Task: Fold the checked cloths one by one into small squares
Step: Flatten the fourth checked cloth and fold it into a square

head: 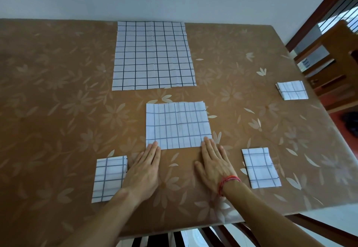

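A partly folded checked cloth (177, 124) lies flat in the middle of the brown flowered table (58, 101). My left hand (144, 171) lies flat, fingers straight, its fingertips touching the cloth's near left corner. My right hand (214, 162), with a red thread at the wrist, lies flat too, fingertips at the near right corner. An unfolded checked cloth (153, 56) is spread out at the far side. Small folded squares lie at the near left (109, 179), near right (260, 168) and far right (292, 90).
The table's right edge runs close to a wooden chair (333, 62) and a dark wooden frame. Chair slats (193, 237) show below the near edge. A pale wall stands behind the table.
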`<state>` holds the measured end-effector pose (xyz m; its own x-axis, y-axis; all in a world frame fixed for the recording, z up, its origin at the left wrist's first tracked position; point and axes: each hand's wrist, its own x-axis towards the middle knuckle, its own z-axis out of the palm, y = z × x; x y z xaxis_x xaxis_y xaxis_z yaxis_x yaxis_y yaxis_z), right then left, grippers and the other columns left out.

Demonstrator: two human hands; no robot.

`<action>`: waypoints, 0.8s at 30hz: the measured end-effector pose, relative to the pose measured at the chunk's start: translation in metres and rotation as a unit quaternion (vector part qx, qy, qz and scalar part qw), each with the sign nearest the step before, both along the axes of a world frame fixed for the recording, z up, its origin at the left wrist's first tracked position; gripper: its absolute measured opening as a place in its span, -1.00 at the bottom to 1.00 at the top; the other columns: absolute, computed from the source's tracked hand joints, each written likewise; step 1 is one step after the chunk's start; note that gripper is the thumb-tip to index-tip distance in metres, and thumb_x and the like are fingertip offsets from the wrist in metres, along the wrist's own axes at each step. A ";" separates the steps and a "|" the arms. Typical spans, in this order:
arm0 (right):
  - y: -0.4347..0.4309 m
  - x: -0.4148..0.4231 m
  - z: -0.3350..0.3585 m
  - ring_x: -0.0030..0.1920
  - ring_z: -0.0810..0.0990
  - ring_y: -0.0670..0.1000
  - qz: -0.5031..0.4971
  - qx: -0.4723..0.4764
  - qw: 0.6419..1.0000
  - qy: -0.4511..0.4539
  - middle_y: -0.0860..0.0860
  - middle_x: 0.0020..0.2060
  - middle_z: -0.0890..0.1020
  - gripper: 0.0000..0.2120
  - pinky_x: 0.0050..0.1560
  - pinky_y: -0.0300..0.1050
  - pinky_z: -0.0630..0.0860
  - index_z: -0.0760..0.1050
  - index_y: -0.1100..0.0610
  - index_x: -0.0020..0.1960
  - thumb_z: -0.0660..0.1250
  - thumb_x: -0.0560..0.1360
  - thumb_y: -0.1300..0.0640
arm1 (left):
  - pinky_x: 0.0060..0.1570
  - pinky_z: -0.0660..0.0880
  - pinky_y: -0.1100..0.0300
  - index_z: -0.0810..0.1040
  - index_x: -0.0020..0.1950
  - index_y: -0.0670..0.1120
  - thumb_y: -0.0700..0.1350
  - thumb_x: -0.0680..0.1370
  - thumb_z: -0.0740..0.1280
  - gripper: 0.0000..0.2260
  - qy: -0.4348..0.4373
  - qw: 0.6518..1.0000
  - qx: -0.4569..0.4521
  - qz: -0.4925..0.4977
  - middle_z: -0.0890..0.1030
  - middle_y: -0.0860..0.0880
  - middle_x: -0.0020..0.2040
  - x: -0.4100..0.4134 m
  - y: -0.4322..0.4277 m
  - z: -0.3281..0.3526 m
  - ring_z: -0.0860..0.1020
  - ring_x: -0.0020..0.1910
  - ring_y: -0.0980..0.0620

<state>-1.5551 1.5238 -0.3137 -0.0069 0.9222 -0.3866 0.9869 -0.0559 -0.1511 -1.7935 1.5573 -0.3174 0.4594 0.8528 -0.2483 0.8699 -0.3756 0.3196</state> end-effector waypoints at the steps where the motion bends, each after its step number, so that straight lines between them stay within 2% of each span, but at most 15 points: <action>1: 0.001 -0.001 0.001 0.49 -0.37 -0.05 -0.005 0.001 1.000 0.006 0.02 0.53 -0.28 -0.34 0.50 -0.01 -0.32 -0.27 0.15 0.56 -0.19 0.60 -0.17 | 0.41 -0.34 0.22 -0.25 0.57 -0.11 -0.23 0.64 -0.06 -0.46 -0.001 1.000 0.000 0.000 -0.32 0.00 0.55 0.000 0.000 0.000 -0.35 0.51 0.09; 3: 0.001 -0.003 0.003 0.51 -0.33 -0.05 -0.014 0.004 1.000 0.017 0.02 0.55 -0.23 -0.35 0.51 -0.01 -0.29 -0.23 0.16 0.56 -0.14 0.62 -0.17 | 0.40 -0.35 0.22 -0.25 0.57 -0.11 -0.23 0.64 -0.05 -0.45 0.000 1.000 -0.001 -0.002 -0.32 0.00 0.55 0.000 0.000 -0.002 -0.36 0.50 0.09; 5: 0.004 -0.005 0.008 0.55 -0.20 -0.01 -0.029 0.024 0.999 0.035 0.03 0.57 -0.10 -0.35 0.54 0.00 -0.19 -0.13 0.17 0.57 -0.08 0.62 -0.16 | 0.41 -0.35 0.21 -0.24 0.57 -0.11 -0.22 0.65 -0.04 -0.45 -0.003 1.000 0.000 0.001 -0.31 0.00 0.56 0.000 -0.001 -0.003 -0.35 0.51 0.08; 7: 0.012 -0.008 0.012 0.50 0.12 0.08 -0.048 0.070 0.995 0.052 0.02 0.49 0.19 -0.41 0.50 -0.01 0.08 0.12 0.16 0.51 0.02 0.60 -0.15 | 0.43 -0.33 0.19 -0.24 0.57 -0.11 -0.20 0.65 -0.03 -0.45 0.002 1.000 -0.002 0.003 -0.31 -0.01 0.56 0.000 -0.001 -0.005 -0.35 0.51 0.07; 8: 0.019 -0.009 0.014 0.40 0.27 0.09 -0.068 0.091 0.992 0.063 0.02 0.39 0.31 -0.47 0.40 -0.01 0.23 0.23 0.12 0.43 0.07 0.57 -0.16 | 0.44 -0.31 0.18 -0.23 0.57 -0.11 -0.19 0.65 -0.02 -0.45 0.004 1.000 -0.003 0.005 -0.30 -0.01 0.56 0.001 -0.001 -0.005 -0.34 0.51 0.06; 9: 0.029 -0.010 0.016 0.30 0.34 0.09 -0.096 0.104 0.987 0.075 0.02 0.31 0.37 -0.53 0.30 -0.01 0.31 0.30 0.08 0.36 0.12 0.55 -0.16 | 0.45 -0.30 0.16 -0.23 0.57 -0.11 -0.19 0.65 -0.02 -0.45 0.004 1.000 -0.001 0.007 -0.29 -0.01 0.56 0.002 -0.001 -0.006 -0.33 0.51 0.07; 11: 0.050 -0.010 0.019 0.23 0.36 0.13 -0.167 0.107 0.976 0.091 0.08 0.26 0.40 -0.53 0.22 0.02 0.34 0.34 0.09 0.31 0.20 0.51 -0.16 | 0.47 -0.29 0.14 -0.25 0.56 -0.10 -0.21 0.65 -0.02 -0.44 0.012 1.000 -0.001 0.013 -0.31 0.00 0.56 0.003 -0.001 -0.007 -0.34 0.51 0.07; 15: 0.089 -0.001 0.019 0.24 0.36 0.19 -0.285 0.083 0.949 0.103 0.16 0.23 0.44 -0.41 0.24 0.06 0.34 0.36 0.17 0.35 0.31 0.47 -0.17 | 0.45 -0.32 0.16 -0.28 0.56 -0.08 -0.23 0.64 -0.02 -0.42 0.008 1.000 -0.018 0.017 -0.37 0.03 0.53 0.003 -0.001 -0.004 -0.37 0.50 0.10; 19: 0.110 0.000 0.015 0.24 0.37 0.18 -0.311 0.070 0.944 0.091 0.15 0.22 0.47 -0.35 0.23 0.04 0.36 0.38 0.16 0.35 0.38 0.40 -0.20 | 0.52 -0.22 0.10 -0.27 0.57 -0.08 -0.22 0.63 0.00 -0.41 0.004 1.000 -0.023 0.013 -0.35 0.01 0.55 0.000 0.000 -0.005 -0.37 0.51 0.09; 24: 0.117 -0.007 0.021 0.23 0.41 0.21 -0.334 0.052 0.939 0.067 0.17 0.18 0.47 -0.37 0.18 0.07 0.44 0.36 0.22 0.31 0.47 0.36 -0.03 | 0.53 -0.21 0.10 -0.26 0.57 -0.09 -0.22 0.64 0.00 -0.41 0.002 1.000 -0.022 0.012 -0.35 0.02 0.55 0.000 -0.001 -0.007 -0.37 0.50 0.09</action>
<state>-1.5620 1.6413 -0.2927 0.5437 0.7713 -0.3308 0.7091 -0.6331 -0.3106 -1.7936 1.5567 -0.3241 0.4380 0.8517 -0.2877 0.8797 -0.3400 0.3324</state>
